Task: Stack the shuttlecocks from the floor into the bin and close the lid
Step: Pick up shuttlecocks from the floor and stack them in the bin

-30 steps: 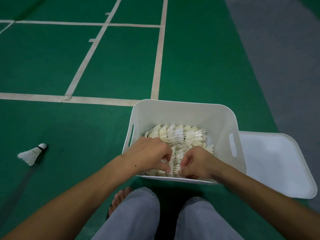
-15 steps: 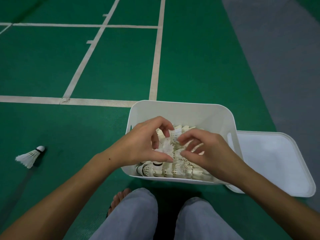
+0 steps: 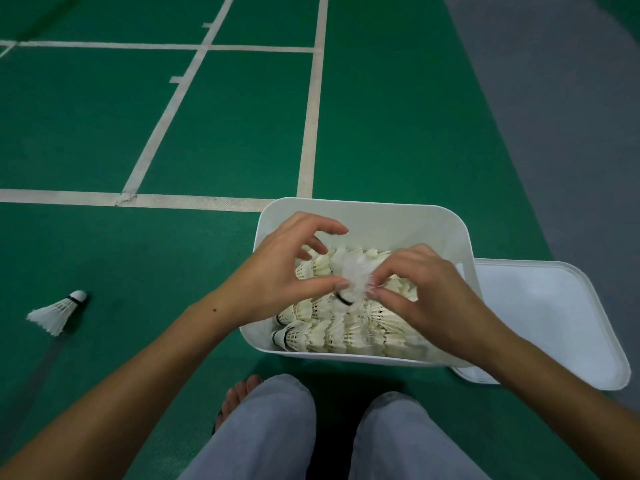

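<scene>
left hand (image 3: 277,271): pinching a shuttlecock (image 3: 353,278) over the bin (image 3: 360,216)
right hand (image 3: 426,292): pinching it too
stray shuttlecock (image 3: 57,311): on the floor (image 3: 104,116), well left
lid (image 3: 540,317): off, just right of bin

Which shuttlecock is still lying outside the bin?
The lone shuttlecock on the green floor, left of the bin. It lies on its side; all the others sit inside the bin or between the hands.

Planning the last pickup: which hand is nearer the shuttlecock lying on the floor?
Left. The left hand is over the bin, on the side toward the loose shuttlecock. The right hand is farther off, toward the lid.
</scene>
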### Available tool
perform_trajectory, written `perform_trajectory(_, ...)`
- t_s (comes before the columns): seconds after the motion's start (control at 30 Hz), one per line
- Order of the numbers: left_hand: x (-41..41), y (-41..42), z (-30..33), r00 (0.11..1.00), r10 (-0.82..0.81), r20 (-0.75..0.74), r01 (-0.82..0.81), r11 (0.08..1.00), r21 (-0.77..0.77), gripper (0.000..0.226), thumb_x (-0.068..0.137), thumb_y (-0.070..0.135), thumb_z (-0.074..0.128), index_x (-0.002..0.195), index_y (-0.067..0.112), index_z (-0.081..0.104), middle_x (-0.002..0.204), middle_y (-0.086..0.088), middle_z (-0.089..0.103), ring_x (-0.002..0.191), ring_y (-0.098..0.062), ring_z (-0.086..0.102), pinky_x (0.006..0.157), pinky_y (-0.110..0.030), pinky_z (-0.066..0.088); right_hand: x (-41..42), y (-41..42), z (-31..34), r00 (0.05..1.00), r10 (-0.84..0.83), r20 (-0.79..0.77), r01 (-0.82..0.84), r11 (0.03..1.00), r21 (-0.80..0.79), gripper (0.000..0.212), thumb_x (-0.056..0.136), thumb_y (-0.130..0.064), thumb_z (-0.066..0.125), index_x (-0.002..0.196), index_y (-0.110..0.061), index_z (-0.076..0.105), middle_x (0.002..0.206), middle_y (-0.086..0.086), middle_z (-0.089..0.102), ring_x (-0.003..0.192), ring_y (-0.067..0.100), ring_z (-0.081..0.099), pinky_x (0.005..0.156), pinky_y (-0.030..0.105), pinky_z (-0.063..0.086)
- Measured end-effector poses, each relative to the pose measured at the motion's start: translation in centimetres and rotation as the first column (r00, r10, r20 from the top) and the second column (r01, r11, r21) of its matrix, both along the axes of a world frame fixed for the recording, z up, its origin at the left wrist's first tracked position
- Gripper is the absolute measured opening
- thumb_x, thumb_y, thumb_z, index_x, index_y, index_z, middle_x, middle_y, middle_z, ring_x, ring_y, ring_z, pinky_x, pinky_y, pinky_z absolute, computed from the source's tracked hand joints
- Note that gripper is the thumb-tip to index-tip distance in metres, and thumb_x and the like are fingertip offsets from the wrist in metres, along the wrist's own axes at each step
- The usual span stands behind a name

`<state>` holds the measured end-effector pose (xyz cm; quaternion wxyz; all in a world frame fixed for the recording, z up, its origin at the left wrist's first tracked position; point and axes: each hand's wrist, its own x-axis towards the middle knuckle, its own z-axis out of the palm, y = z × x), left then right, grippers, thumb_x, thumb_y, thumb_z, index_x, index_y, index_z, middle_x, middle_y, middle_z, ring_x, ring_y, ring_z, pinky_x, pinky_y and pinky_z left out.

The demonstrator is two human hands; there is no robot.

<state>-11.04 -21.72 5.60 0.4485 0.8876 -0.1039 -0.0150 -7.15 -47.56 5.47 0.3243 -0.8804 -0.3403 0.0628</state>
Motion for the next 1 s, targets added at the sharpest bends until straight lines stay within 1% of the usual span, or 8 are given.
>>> perform_trajectory(0.1, 0.5, 0.7, -1.1, 0.98, -0.062, -0.19, 0.101, 0.973, 0.206, 0.037, 0.088, 0.045, 0.081, 0.119, 0.033, 0.065, 0.115, 0.018, 0.067, 0.095, -0.002, 0.068, 0.085, -0.038, 0.06, 0.1, -1.9, 0.3, 0.991, -0.132, -0.021, 0.125, 0.97, -0.207, 0.006, 0.093, -0.041, 0.071, 0.089, -0.037, 0.069, 0.086, -0.025, 0.065, 0.086, -0.006, 0.055, 0.076, 0.029, 0.05)
perform_trajectory(0.2, 0.2, 0.3, -2.3, 0.932, -0.178, -0.315, 0.322, 0.807, 0.496, 0.033, 0.09, 0.046, 0.078, 0.119, 0.035, 0.065, 0.113, 0.02, 0.068, 0.093, -0.002, 0.063, 0.082, -0.036, 0.057, -0.7, -2.8, 0.0, 0.979, -0.195, -0.061, 0.152, 0.895, -0.42, 0.011, 0.094, -0.038, 0.068, 0.085, -0.033, 0.07, 0.078, -0.018, 0.069, 0.074, 0.0, 0.063, 0.068, 0.029, 0.054)
perform_trajectory(0.27, -0.1, -0.5, -3.0, 0.91, -0.202, -0.363, 0.391, 0.712, 0.583, 0.036, 0.089, 0.047, 0.076, 0.121, 0.036, 0.063, 0.116, 0.018, 0.068, 0.097, -0.006, 0.061, 0.08, -0.034, 0.054, -1.2, -2.7, -0.7, 0.974, -0.192, -0.122, 0.112, 0.871, -0.479, 0.011, 0.092, -0.035, 0.068, 0.083, -0.029, 0.073, 0.077, -0.012, 0.072, 0.072, 0.004, 0.065, 0.07, 0.03, 0.058)
perform_trajectory(0.47, 0.0, -1.5, -4.7, 0.897, -0.197, -0.397, 0.418, 0.673, 0.61, 0.04, 0.083, 0.052, 0.079, 0.116, 0.034, 0.066, 0.11, 0.013, 0.068, 0.1, -0.015, 0.063, 0.082, -0.037, 0.057, -0.9, -1.4, -2.1, 0.884, -0.232, -0.407, 0.066, 0.922, -0.382, 0.012, 0.087, -0.021, 0.078, 0.075, -0.021, 0.081, 0.068, -0.012, 0.074, 0.064, 0.001, 0.068, 0.059, 0.015, 0.052)
perform_trajectory(0.6, -0.1, -1.2, -4.6, 0.903, -0.193, -0.384, 0.403, 0.691, 0.6, 0.038, 0.083, 0.053, 0.079, 0.114, 0.034, 0.067, 0.107, 0.015, 0.068, 0.097, -0.013, 0.062, 0.082, -0.037, 0.057, -1.0, -0.7, -2.1, 0.785, -0.202, -0.586, 0.048, 0.963, -0.267, 0.009, 0.085, -0.014, 0.081, 0.078, -0.018, 0.083, 0.065, -0.005, 0.076, 0.057, 0.003, 0.065, 0.059, 0.019, 0.053)
perform_trajectory(0.67, -0.1, -1.1, -4.6, 0.905, -0.185, -0.383, 0.395, 0.696, 0.599, 0.038, 0.083, 0.054, 0.079, 0.114, 0.035, 0.068, 0.104, 0.015, 0.067, 0.095, -0.013, 0.062, 0.081, -0.037, 0.057, -1.1, -0.2, -2.2, 0.741, -0.207, -0.639, 0.075, 0.971, -0.228, 0.007, 0.085, -0.011, 0.082, 0.08, -0.015, 0.084, 0.066, -0.001, 0.077, 0.058, 0.006, 0.065, 0.06, 0.021, 0.055)
perform_trajectory(0.83, -0.2, -1.4, -4.7, 0.91, -0.17, -0.379, 0.39, 0.662, 0.64, 0.039, 0.082, 0.059, 0.078, 0.111, 0.034, 0.067, 0.094, 0.015, 0.062, 0.089, -0.014, 0.059, 0.072, -0.033, 0.052, -0.5, 0.4, -3.5, 0.683, -0.269, -0.679, 0.071, 0.95, -0.305, 0.01, 0.08, -0.009, 0.087, 0.078, -0.019, 0.085, 0.063, -0.014, 0.075, 0.055, -0.006, 0.064, 0.055, 0.009, 0.047)
perform_trajectory(1.0, -0.4, -2.4, -5.3, 0.923, -0.126, -0.364, 0.355, 0.647, 0.675, 0.044, 0.08, 0.068, 0.075, 0.096, 0.03, 0.058, 0.091, 0.008, 0.063, 0.085, -0.021, 0.062, 0.07, -0.036, 0.053, -0.4, 0.1, -4.0, 0.669, -0.255, -0.698, 0.038, 0.95, -0.311, 0.007, 0.078, -0.008, 0.088, 0.077, -0.014, 0.085, 0.072, 0.005, 0.079, 0.064, 0.014, 0.068, 0.064, 0.03, 0.059)
